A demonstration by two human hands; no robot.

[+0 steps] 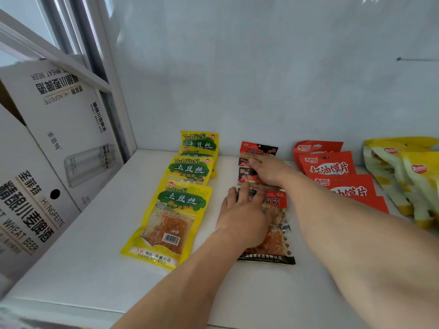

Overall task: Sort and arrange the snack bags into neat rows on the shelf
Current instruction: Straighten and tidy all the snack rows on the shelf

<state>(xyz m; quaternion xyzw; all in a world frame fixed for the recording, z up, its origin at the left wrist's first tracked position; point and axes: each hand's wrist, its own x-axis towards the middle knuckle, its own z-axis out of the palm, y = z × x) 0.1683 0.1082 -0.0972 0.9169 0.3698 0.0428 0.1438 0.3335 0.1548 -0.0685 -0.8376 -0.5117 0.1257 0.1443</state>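
Red-and-black snack bags (pixel 266 233) laid in an overlapping column near the middle of the shelf (pixel 90 252), each bag lapped over the one behind so the printed tops showed. Left hand (pixel 240 217) pressed flat on the front bag, fingers straight, apparently to pin it in line; nothing gripped. Right hand (pixel 267 170) set on the bags further back, fingers bent down onto them, probably squaring them; whether anything was pinched could not be told. Yellow bags (pixel 166 219) in a like column just to the left, separated from the red-and-black column by a strip of bare shelf. Orange-red bags (pixel 332 169) in a column to the right, partly behind the right forearm. Pale yellow bags (pixel 403 172) at far right. Back wall (pixel 261 79) close behind every column. Open shelf in front, toward the near edge. White beer cartons (pixel 47 143) bounding the left side.
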